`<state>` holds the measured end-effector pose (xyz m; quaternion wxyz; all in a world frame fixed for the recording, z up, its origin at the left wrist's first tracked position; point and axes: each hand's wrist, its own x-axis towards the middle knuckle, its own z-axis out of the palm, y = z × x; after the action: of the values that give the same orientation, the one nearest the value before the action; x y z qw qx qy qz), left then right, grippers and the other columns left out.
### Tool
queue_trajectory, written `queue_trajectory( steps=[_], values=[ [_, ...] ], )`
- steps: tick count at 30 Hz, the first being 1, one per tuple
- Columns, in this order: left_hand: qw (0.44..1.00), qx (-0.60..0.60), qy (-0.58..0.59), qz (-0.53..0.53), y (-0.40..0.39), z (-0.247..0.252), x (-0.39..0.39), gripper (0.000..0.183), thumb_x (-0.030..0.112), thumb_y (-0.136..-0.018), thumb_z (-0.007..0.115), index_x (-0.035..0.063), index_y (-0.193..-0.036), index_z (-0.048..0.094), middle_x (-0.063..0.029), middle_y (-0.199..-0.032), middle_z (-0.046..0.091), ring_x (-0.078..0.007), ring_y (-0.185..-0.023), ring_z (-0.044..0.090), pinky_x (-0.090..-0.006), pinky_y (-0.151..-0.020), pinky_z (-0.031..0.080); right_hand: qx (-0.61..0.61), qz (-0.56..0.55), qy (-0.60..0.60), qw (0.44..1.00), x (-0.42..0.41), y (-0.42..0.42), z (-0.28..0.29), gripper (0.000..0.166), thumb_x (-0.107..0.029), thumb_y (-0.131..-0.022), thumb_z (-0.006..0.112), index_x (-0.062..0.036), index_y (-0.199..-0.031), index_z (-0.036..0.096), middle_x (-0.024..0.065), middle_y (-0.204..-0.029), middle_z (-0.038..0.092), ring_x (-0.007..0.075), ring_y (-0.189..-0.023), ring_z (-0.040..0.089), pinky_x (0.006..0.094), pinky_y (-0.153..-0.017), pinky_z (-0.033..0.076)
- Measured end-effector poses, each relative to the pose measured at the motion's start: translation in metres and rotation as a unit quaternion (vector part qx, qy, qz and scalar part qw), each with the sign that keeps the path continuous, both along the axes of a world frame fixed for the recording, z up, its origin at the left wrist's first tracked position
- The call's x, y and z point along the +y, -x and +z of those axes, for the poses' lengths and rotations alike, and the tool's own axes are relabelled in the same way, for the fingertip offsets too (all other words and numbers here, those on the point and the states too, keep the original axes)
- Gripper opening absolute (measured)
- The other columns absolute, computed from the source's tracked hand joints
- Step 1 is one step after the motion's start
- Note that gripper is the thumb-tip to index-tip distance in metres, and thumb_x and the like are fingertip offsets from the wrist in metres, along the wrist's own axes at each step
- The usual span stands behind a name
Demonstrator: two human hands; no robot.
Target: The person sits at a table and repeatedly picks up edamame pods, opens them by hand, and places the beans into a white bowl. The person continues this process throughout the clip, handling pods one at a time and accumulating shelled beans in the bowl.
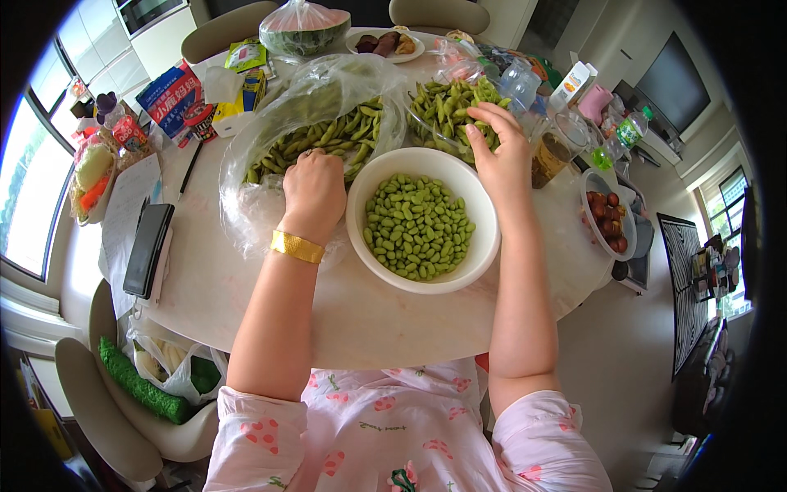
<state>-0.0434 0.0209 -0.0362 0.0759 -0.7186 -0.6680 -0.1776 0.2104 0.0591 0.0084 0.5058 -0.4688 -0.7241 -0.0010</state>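
Observation:
My left hand (315,194) is curled, knuckles up, over green soybean pods (335,134) in a clear plastic bag (237,212); its fingertips are hidden, so I cannot tell whether it grips a pod. Thumb and fingers apart, my right hand (504,154) is at the near right side of a heap of pods (444,107) in a clear bowl (438,140). No pod is plainly held there. Between my forearms stands a white bowl (424,286) with many shelled green beans (418,227) in it.
Right of the pods are a glass jar (547,161), a green-labelled bottle (626,132) and a bowl of reddish round fruit (609,224). A phone (147,249), paper (132,184) and pen (190,169) lie left. Behind are a wrapped half watermelon (305,37) and a plate (409,56).

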Motion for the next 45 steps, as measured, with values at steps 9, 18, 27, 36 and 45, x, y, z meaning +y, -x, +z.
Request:
queue_trajectory(
  steps=[9, 18, 27, 36, 45],
  values=[
    [0.985, -0.141, -0.095, 0.013, -0.004, 0.009, 0.001, 0.012, 0.01, -0.088, 0.06, -0.001, -0.086, 0.067, -0.0149, -0.096, 0.063, -0.0347, -0.093, 0.061, -0.0434, -0.079, 0.051, 0.023, 0.035, -0.005, 0.999, -0.003, 0.001, 0.006, 0.018, -0.009, -0.089, 0.066, -0.0012, -0.104, 0.07, 0.0135, -0.111, 0.068, 0.0286, -0.104, 0.065, 0.0358, -0.092, 0.049],
    [0.897, -0.428, -0.09, -0.061, -0.013, 0.036, -0.007, 0.017, 0.014, -0.094, 0.064, -0.0024, -0.089, 0.065, -0.0064, -0.074, 0.059, -0.0133, -0.068, 0.056, -0.0278, -0.056, 0.045, 0.103, 0.178, 0.125, 0.971, -0.014, 0.016, 0.012, 0.025, -0.011, -0.089, 0.07, -0.0013, -0.112, 0.069, 0.008, -0.11, 0.069, 0.0158, -0.095, 0.064, 0.0295, -0.087, 0.05],
    [0.438, -0.821, 0.276, -0.241, -0.037, 0.045, -0.023, 0.019, 0.018, -0.1, 0.057, -0.0001, -0.099, 0.063, -0.0033, -0.087, 0.062, -0.0043, -0.066, 0.046, -0.0176, -0.05, 0.035, 0.295, 0.4, 0.254, 0.83, -0.028, 0.038, 0.014, 0.029, -0.017, -0.094, 0.067, -0.0015, -0.119, 0.067, 0.0064, -0.108, 0.07, 0.0116, -0.096, 0.064, 0.0263, -0.086, 0.052],
    [0.406, -0.82, 0.32, -0.247, -0.041, 0.043, -0.024, 0.027, 0.021, -0.104, 0.048, -0.0016, -0.112, 0.06, -0.012, -0.103, 0.067, -0.0071, -0.077, 0.057, -0.0193, -0.058, 0.048, 0.334, 0.359, 0.313, 0.813, -0.032, 0.034, 0.018, 0.03, -0.02, -0.092, 0.07, 0.0009, -0.113, 0.07, 0.0086, -0.1, 0.072, 0.0109, -0.086, 0.065, 0.0237, -0.076, 0.053],
    [0.434, -0.803, 0.304, -0.273, -0.045, 0.038, -0.023, 0.028, 0.025, -0.103, 0.051, 0.0009, -0.111, 0.064, -0.0064, -0.1, 0.068, -0.0051, -0.075, 0.056, -0.0186, -0.064, 0.05, 0.303, 0.357, 0.337, 0.817, -0.033, 0.037, 0.015, 0.026, -0.018, -0.092, 0.071, 0.0017, -0.109, 0.071, 0.0025, -0.096, 0.069, 0.0061, -0.071, 0.06, 0.019, -0.062, 0.049]
  ],
)
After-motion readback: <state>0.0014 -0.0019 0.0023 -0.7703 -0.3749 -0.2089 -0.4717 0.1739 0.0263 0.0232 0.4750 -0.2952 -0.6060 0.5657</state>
